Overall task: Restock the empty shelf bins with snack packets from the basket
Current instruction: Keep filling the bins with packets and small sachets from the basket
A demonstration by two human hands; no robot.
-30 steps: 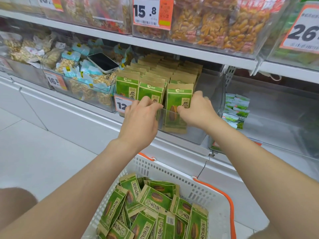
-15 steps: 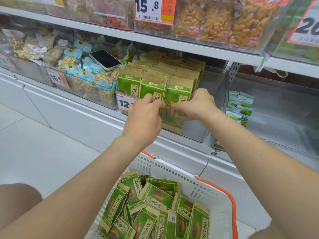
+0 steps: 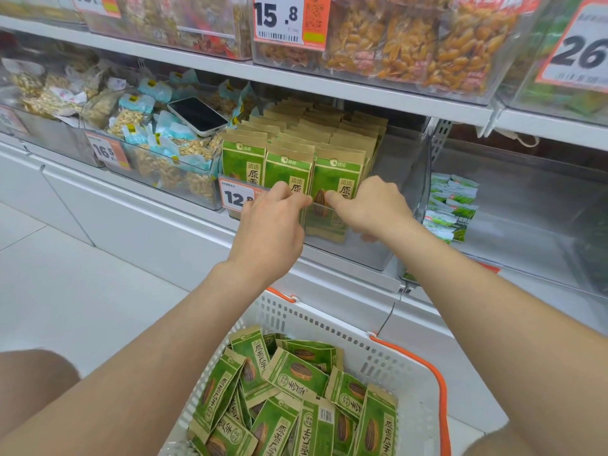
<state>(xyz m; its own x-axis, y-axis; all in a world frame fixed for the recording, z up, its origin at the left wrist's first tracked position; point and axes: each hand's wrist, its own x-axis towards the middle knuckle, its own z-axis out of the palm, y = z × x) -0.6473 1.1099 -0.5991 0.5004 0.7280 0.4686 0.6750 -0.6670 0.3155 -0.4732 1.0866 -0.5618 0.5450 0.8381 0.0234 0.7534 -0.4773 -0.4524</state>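
A clear shelf bin [image 3: 357, 253] holds three rows of green-and-tan snack packets standing upright. The front packet of the right row [image 3: 337, 171] stands just behind the bin's front wall. My left hand [image 3: 269, 225] pinches its left edge with curled fingers. My right hand [image 3: 370, 209] grips its right side, fingers curled over the bin's rim. Below my arms a white basket [image 3: 329, 324] with orange handles holds several loose packets [image 3: 297, 373] of the same kind.
A phone [image 3: 197, 116] lies on bagged nuts in the bin to the left. On the right, a large clear bin [image 3: 533, 232] holds only a few small green packets [image 3: 455, 209] at its left side. A price tag [image 3: 235, 197] marked 12 hangs on the bin front. Another shelf is close overhead.
The packet between my hands has gone down from above the bin's rim into the front of the right row. Both hands have dropped to the bin's front edge.
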